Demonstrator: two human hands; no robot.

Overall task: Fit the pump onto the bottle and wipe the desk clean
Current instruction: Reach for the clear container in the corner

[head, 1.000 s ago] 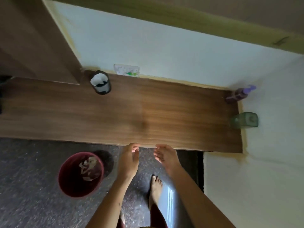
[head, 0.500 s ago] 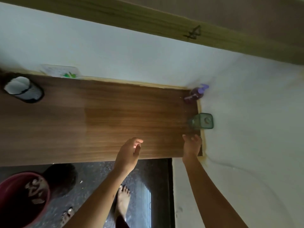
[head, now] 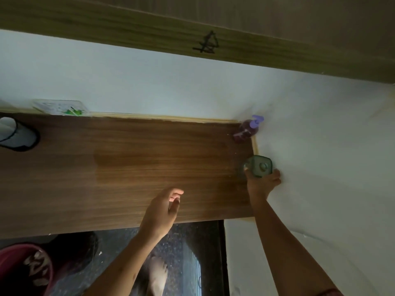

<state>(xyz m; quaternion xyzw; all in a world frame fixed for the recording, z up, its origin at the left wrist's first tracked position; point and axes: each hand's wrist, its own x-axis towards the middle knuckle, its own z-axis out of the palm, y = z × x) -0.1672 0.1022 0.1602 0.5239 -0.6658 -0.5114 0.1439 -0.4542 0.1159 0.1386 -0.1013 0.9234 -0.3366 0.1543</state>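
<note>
A green see-through bottle (head: pixel 259 166) with a square top stands at the right end of the wooden desk (head: pixel 132 167), against the white wall. My right hand (head: pixel 261 184) wraps around it from the near side, fingers on both flanks. In the far right corner stands a purple bottle (head: pixel 245 131) with a lilac pump head (head: pixel 256 120) on top. My left hand (head: pixel 161 211) hovers over the desk's front edge, fingers loosely curled, holding nothing.
A black mesh cup (head: pixel 18 135) holding white material sits at the desk's left end. A clear plastic case (head: pixel 61 106) leans on the back wall. On the floor at lower left is a red bin (head: pixel 25 270) with crumpled paper. My bare foot (head: pixel 158 274) shows below.
The view swung right. My right hand reached from the desk's front edge to the right end and closed around the green bottle. My left hand rose over the desk edge.
</note>
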